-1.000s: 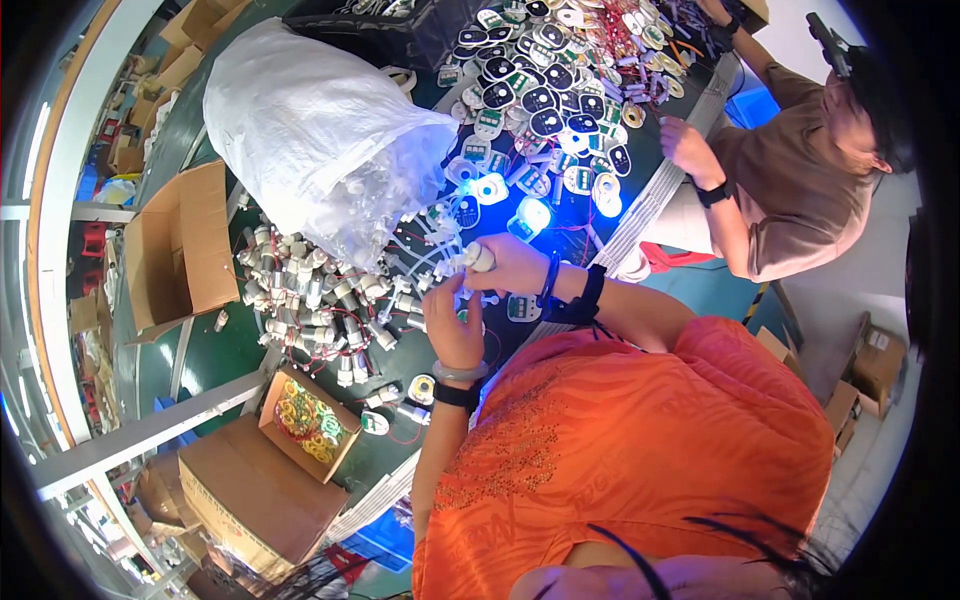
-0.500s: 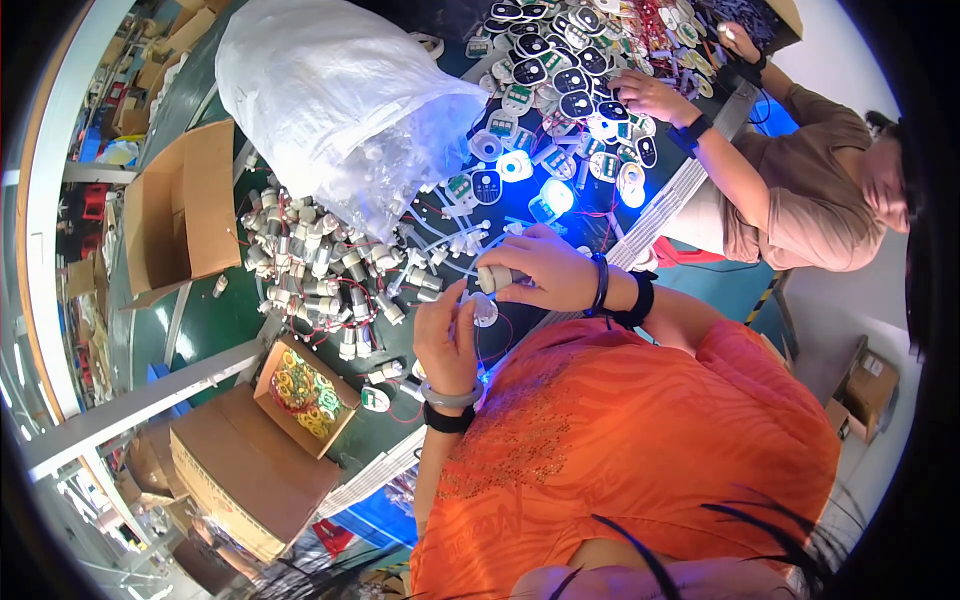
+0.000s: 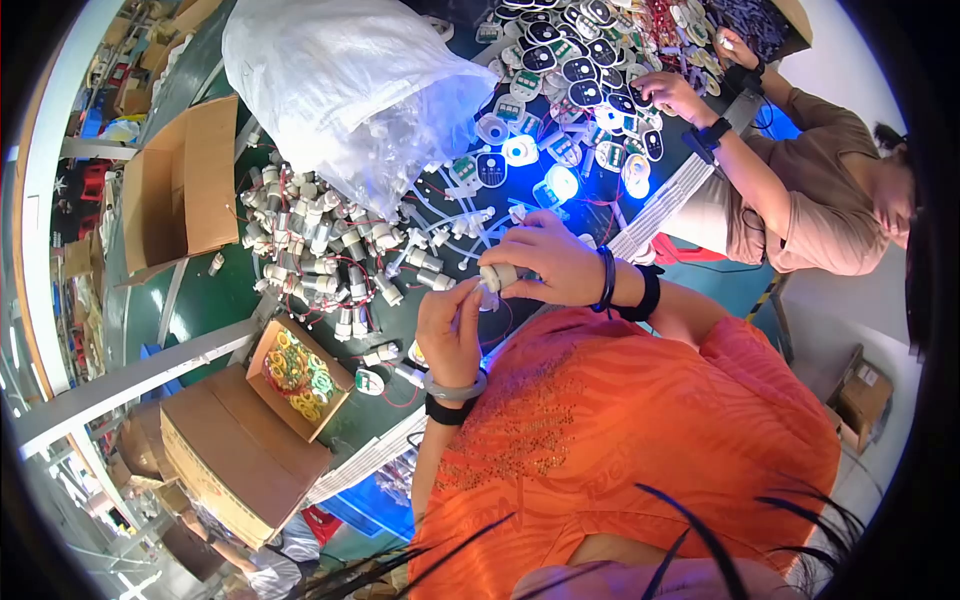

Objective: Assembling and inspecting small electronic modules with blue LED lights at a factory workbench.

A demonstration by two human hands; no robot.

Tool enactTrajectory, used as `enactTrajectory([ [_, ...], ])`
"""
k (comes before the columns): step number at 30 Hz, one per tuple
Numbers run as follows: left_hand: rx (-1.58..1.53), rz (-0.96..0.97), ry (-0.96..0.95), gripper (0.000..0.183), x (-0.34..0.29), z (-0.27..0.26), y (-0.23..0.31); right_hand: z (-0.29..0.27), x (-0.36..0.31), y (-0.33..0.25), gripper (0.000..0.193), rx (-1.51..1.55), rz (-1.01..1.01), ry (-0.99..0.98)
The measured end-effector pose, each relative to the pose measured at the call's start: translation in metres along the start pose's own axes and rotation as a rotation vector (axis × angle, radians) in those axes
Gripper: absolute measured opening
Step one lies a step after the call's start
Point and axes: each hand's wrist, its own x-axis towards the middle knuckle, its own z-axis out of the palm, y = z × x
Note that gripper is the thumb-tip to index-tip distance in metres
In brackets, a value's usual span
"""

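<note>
Two bare hands meet in the head view, close in front of the orange shirt and above the near edge of the green surface (image 3: pixel 395 328). The right hand (image 3: pixel 550 262) is closed around an off-white cylindrical part (image 3: pixel 497 275), thumb below and fingers above, with one end pointing to the left hand (image 3: pixel 449 328). I think it is held this way so that this end remains free for the other fingers. The left hand has its thumb and forefinger almost together, right at this end, beside a small clear piece (image 3: pixel 489 298); whether it really grips something, I cannot tell. So the part lies inside the right grasp and just at the left fingertips.

To the left, a heap of similar cylinders with red wires (image 3: pixel 310 235) lies near the hands, probably for easy taking. Beyond it, the white bag (image 3: pixel 350 90) lies on its side, its mouth toward the person, and clear plastic pieces (image 3: pixel 390 170) show there, perhaps also for reach. The coloured rings (image 3: pixel 300 370) sit in a small carton (image 3: pixel 335 402), which seems to keep them from scattering. Some lit round units (image 3: pixel 520 150) glow beyond the right hand.
</note>
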Motion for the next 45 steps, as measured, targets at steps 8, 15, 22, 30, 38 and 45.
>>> enactTrajectory([
  [8,0.027,-0.118,-0.061,0.009,-0.008,-0.007,0.011,-0.014,0.000,0.003,0.041,-0.125,-0.138,-0.068],
  [15,0.018,-0.031,-0.091,0.008,-0.012,-0.012,0.018,-0.028,0.004,-0.005,0.041,-0.011,-0.097,-0.300],
  [22,-0.029,-0.029,-0.059,0.007,-0.015,-0.012,0.017,-0.031,0.010,-0.008,0.039,0.041,-0.144,-0.304],
  [30,-0.112,-0.095,-0.085,0.006,-0.020,-0.014,0.017,-0.030,0.014,-0.011,0.037,0.297,-0.052,-0.410],
  [38,-0.226,-0.169,-0.125,0.010,-0.023,-0.013,0.013,-0.028,0.018,-0.007,0.035,0.542,0.026,-0.476],
  [45,-0.194,-0.214,-0.139,0.010,-0.019,-0.006,0.014,-0.030,0.019,-0.004,0.035,0.612,0.110,-0.560],
])
